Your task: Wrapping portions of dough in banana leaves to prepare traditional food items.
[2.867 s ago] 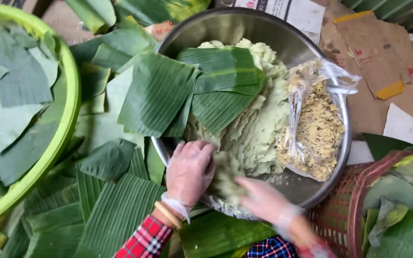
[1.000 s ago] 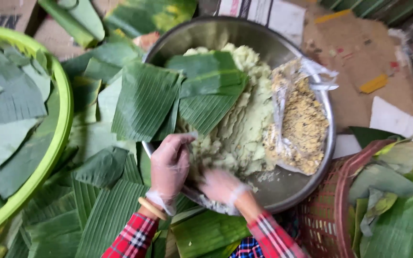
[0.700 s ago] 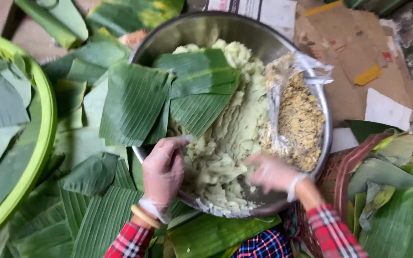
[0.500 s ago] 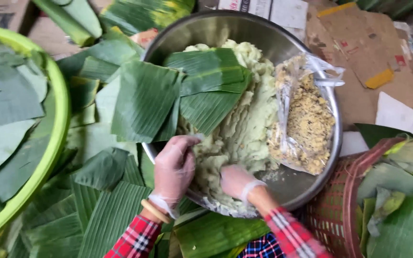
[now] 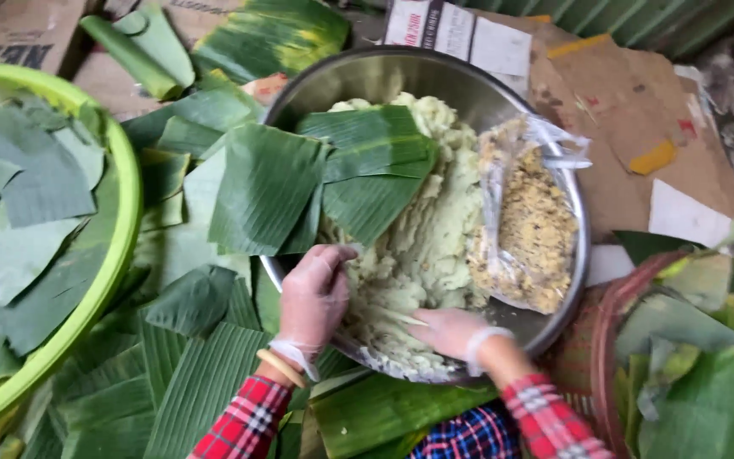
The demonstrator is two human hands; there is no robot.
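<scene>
A big metal bowl (image 5: 401,75) holds a heap of pale green dough (image 5: 435,229), a clear bag of yellow crumbly filling (image 5: 533,234) on its right side and cut banana leaves (image 5: 367,166) laid across its left rim. Both my hands wear thin clear gloves. My left hand (image 5: 314,293) rests on the dough at the bowl's near left edge, fingers curled into it. My right hand (image 5: 448,330) lies flat on the dough at the near rim, palm down, fingertips pointing left.
A lime green plastic basin (image 5: 121,229) full of banana leaf pieces stands on the left. More cut leaves (image 5: 189,374) cover the ground in front. A woven reddish basket (image 5: 605,340) with leaves sits at the right. Flattened cardboard (image 5: 630,127) lies behind the bowl.
My right hand swung out to the right of the bowl and came back to the dough at the near rim. My left hand stayed on the dough by the left edge.
</scene>
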